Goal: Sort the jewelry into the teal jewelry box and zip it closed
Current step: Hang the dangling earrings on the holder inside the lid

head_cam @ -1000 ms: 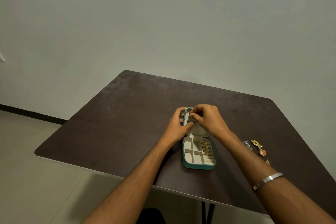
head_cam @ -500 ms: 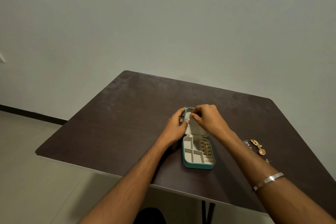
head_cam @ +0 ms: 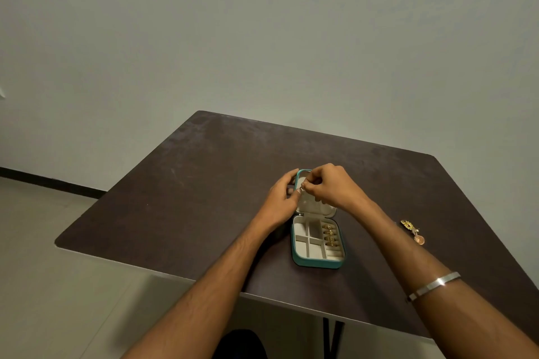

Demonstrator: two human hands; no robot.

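I have the left hand [head_cam: 281, 201] curled round the left edge of the box's raised lid [head_cam: 313, 207], bracing it, while my right hand [head_cam: 332, 186] pinches a small silvery piece [head_cam: 301, 189], too tiny to name, against the lid's lining. The teal jewelry box [head_cam: 318, 264] lies open mid-table, gold rings [head_cam: 329, 234] in its right slots. To fasten it well, I'd keep the lid steady, work with fingertips only, then fetch the gold pieces [head_cam: 411, 230] lying well right of the box.
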